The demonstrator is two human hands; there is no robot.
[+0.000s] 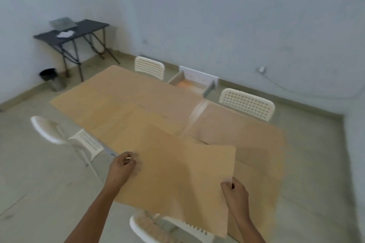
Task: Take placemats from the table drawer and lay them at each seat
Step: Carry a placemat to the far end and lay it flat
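Note:
I hold a tan placemat (177,175) over the near side of the table (110,92). My left hand (122,165) pinches its left edge. My right hand (235,193) pinches its right edge near the lower corner. The mat hangs tilted above the near white chair (167,229). More tan placemats lie on the table: one at the far right seat (237,126) and one under the held mat at the right (260,173). The table drawer (192,84) stands pulled out on the far side, with something orange inside.
White perforated chairs stand around the table: far middle (149,67), far right (246,103), left (65,136). A dark folding table (71,33) and a black bin (50,78) sit by the left wall. A cable (286,89) runs along the right wall.

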